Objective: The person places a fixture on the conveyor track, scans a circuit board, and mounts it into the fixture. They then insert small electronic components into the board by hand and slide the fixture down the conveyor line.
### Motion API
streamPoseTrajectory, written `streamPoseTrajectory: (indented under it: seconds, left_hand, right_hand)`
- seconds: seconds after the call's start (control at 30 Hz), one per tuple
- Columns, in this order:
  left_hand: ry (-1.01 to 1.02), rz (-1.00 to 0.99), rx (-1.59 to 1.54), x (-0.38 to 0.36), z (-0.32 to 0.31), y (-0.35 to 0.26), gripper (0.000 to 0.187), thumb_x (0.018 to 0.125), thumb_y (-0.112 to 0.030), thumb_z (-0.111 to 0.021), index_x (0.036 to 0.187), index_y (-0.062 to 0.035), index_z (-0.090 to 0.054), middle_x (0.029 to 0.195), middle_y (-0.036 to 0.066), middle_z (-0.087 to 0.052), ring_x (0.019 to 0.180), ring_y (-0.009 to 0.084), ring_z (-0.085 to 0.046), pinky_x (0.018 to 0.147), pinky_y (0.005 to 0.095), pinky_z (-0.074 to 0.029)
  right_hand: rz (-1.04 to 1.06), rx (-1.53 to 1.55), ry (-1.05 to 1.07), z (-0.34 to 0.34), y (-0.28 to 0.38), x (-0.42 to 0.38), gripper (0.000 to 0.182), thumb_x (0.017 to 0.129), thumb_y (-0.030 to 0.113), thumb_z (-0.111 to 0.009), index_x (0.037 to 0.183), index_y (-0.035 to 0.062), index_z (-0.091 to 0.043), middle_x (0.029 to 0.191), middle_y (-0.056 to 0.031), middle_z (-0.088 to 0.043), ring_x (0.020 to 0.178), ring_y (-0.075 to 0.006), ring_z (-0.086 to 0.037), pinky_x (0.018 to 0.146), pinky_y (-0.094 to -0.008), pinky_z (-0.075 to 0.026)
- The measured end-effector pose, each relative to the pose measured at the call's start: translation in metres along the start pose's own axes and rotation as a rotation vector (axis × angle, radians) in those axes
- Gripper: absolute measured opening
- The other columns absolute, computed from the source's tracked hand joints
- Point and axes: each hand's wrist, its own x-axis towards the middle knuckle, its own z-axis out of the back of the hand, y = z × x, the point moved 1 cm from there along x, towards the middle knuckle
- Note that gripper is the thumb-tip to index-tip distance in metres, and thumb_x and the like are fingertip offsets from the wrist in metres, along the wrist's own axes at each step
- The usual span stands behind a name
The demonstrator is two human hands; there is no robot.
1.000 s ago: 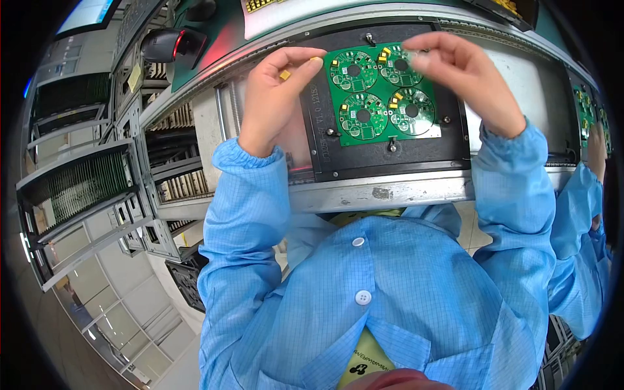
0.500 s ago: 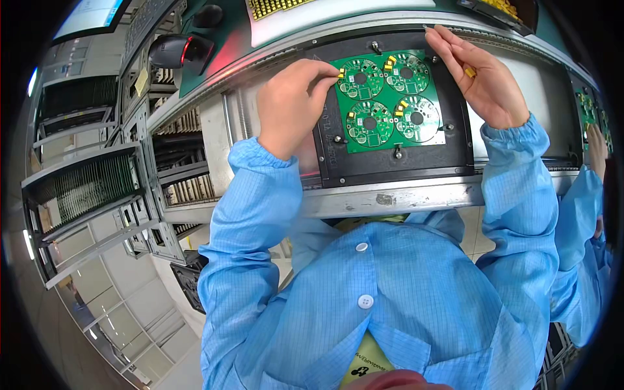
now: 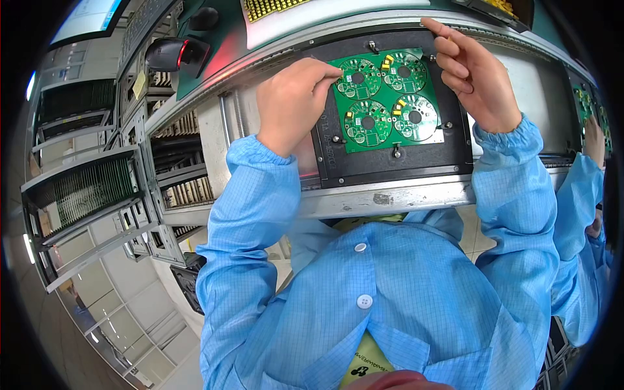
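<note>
Left hand (image 3: 292,97) hides green board's (image 3: 387,101) left edge.

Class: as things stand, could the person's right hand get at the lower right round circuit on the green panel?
Probably yes. The right hand hovers beside the green circuit board panel, and nothing covers the lower right round circuit.

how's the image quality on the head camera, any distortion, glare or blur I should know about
Head view: strong fisheye, so the metal rail bows and the corners go black; red glow from the scanner tints the surface beside it; bright light washes out the white area near the right hand; the green circuit board and left hand look sharp.
</note>
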Motion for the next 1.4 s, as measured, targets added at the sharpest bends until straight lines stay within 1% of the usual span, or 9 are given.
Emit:
streamPoseTrajectory:
  seconds: [0.17,0.27,0.53,0.67,0.9,1.0,1.17,1.33,1.4]
  left_hand:
    - [0.053,0.009,0.006,0.001,0.002,0.001,0.01,0.083,-0.009,-0.077,0.092,-0.0137,-0.08,0.092,0.002,-0.076,0.081,0.0221,-0.074,0.066,0.0311,-0.056]
    - [0.051,-0.003,0.028,0.0,0.001,0.001,0.011,0.083,-0.009,-0.077,0.093,-0.0128,-0.081,0.093,0.003,-0.077,0.083,0.0219,-0.074,0.068,0.03,-0.057]
    - [0.046,0.004,0.019,0.0,-0.002,0.001,0.012,0.082,-0.01,-0.078,0.093,-0.0145,-0.08,0.094,0.001,-0.077,0.083,0.0209,-0.074,0.068,0.0301,-0.058]
    - [0.027,0.021,0.011,-0.002,-0.002,-0.001,0.014,0.082,-0.013,-0.08,0.096,-0.0169,-0.081,0.092,-0.001,-0.074,0.081,0.02,-0.073,0.066,0.0314,-0.057]
    - [0.111,0.046,0.151,-0.004,0.006,-0.008,0.021,0.085,-0.026,-0.08,0.106,-0.0269,-0.082,0.078,-0.001,-0.057,0.066,0.0199,-0.062,0.058,0.0347,-0.05]
    - [0.151,0.101,0.136,-0.003,0.005,-0.006,0.02,0.086,-0.029,-0.079,0.106,-0.028,-0.082,0.079,-0.001,-0.057,0.066,0.0197,-0.061,0.057,0.0342,-0.049]
    - [0.207,0.345,-0.437,-0.006,0.007,0.001,0.034,0.092,-0.009,-0.074,0.126,-0.0086,-0.07,0.094,0.003,-0.062,0.082,0.0111,-0.063,0.073,0.0301,-0.052]
    - [0.104,0.63,-1.204,-0.015,0.009,0.019,0.044,0.099,-0.001,-0.062,0.141,0.0053,-0.051,0.13,0.011,-0.061,0.115,0.0174,-0.064,0.105,0.0303,-0.05]
    - [0.094,0.656,-1.236,-0.017,0.007,0.024,0.037,0.099,0.003,-0.058,0.136,0.0051,-0.054,0.132,0.014,-0.063,0.12,0.0202,-0.064,0.109,0.0325,-0.049]
  right_hand:
    - [0.09,-0.378,-0.216,-0.03,0.0,-0.008,0.044,0.112,0.024,-0.041,0.145,-0.0045,-0.048,0.12,-0.0033,-0.07,0.065,-0.0022,-0.037,0.048,-0.018,-0.029]
    - [0.048,-0.388,-0.193,-0.023,-0.002,-0.004,0.046,0.112,0.025,-0.044,0.147,-0.0048,-0.046,0.136,-0.0088,-0.068,0.065,-0.0029,-0.038,0.049,-0.018,-0.029]
    - [0.05,-0.656,-0.011,-0.025,-0.003,-0.005,0.035,0.108,0.026,-0.057,0.132,0.0033,-0.067,0.115,0.0001,-0.071,0.075,0.0034,-0.05,0.058,-0.0128,-0.033]
    - [0.266,-0.757,0.035,-0.016,-0.016,0.004,0.031,0.101,0.025,-0.069,0.126,0.0077,-0.073,0.106,0.0028,-0.073,0.08,-0.0006,-0.053,0.069,-0.0184,-0.044]
    - [0.261,-1.126,0.057,-0.037,-0.017,0.021,0.024,0.095,0.018,-0.073,0.117,0.01,-0.077,0.093,-0.0007,-0.076,0.081,-0.0071,-0.067,0.072,-0.025,-0.054]
    - [0.355,-1.244,0.095,-0.054,-0.023,0.033,0.023,0.095,0.014,-0.073,0.117,0.0058,-0.076,0.092,0.0047,-0.073,0.07,-0.0003,-0.052,0.064,-0.0197,-0.045]
    - [0.502,-1.557,0.074,-0.067,-0.042,0.049,0.021,0.089,0.018,-0.075,0.109,0.0145,-0.077,0.095,-0.0091,-0.076,0.079,-0.0277,-0.071,0.072,-0.038,-0.056]
    - [0.554,-1.568,0.033,-0.066,-0.05,0.047,0.019,0.089,0.019,-0.073,0.107,0.0159,-0.077,0.091,-0.0061,-0.076,0.085,-0.0276,-0.072,0.074,-0.0405,-0.057]
    - [0.565,-1.569,0.028,-0.065,-0.05,0.048,0.018,0.089,0.02,-0.072,0.106,0.017,-0.077,0.09,-0.0052,-0.076,0.086,-0.028,-0.072,0.075,-0.0416,-0.057]
